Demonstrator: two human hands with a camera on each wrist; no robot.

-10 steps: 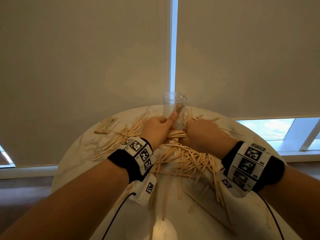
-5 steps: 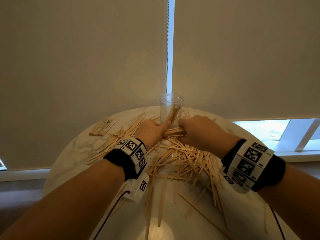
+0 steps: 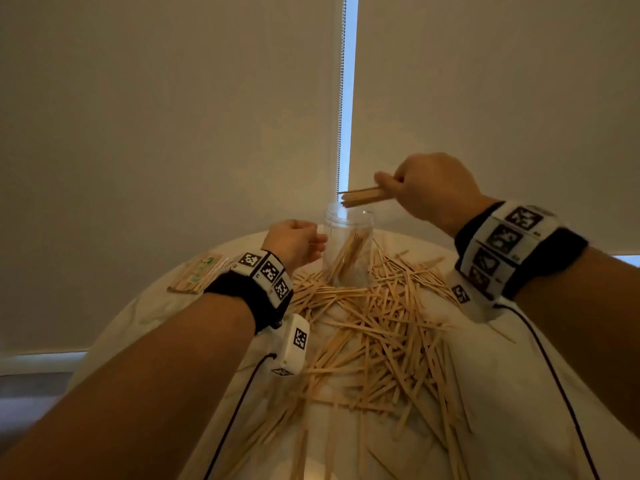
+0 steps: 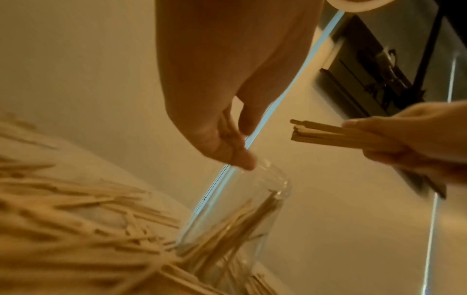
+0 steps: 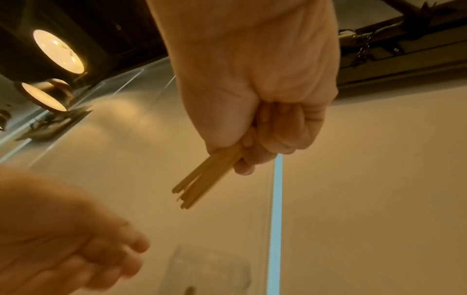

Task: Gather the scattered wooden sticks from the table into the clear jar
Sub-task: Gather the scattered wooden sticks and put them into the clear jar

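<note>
The right hand [image 3: 433, 188] is raised above the clear jar [image 3: 348, 249], its grip clamped on a bundle of sticks [image 3: 363, 196] that lies nearly level, with the free ends pointing left over the jar's open mouth. The right wrist view shows the fingers [image 5: 290, 129] curled tightly round the bundle [image 5: 202, 183], whose ends fan out a little below the fist.

The left hand [image 3: 294, 242] sits just beside the jar's left wall, near the rim. In the left wrist view its fingers [image 4: 235, 147] hang loosely curled with the tips close to the jar's rim [image 4: 272, 169]; whether they touch the jar cannot be told, and the grip holds nothing.

The jar stands upright on the round pale counter [image 3: 145, 323], toward its far edge, with a few sticks leaning inside it. A large heap of loose sticks [image 3: 381, 334] is scattered across the counter in front of and around the jar. A wrapped pack of sticks [image 3: 195, 273] lies at the counter's left edge. Pale window blinds [image 3: 173, 116] hang behind.
</note>
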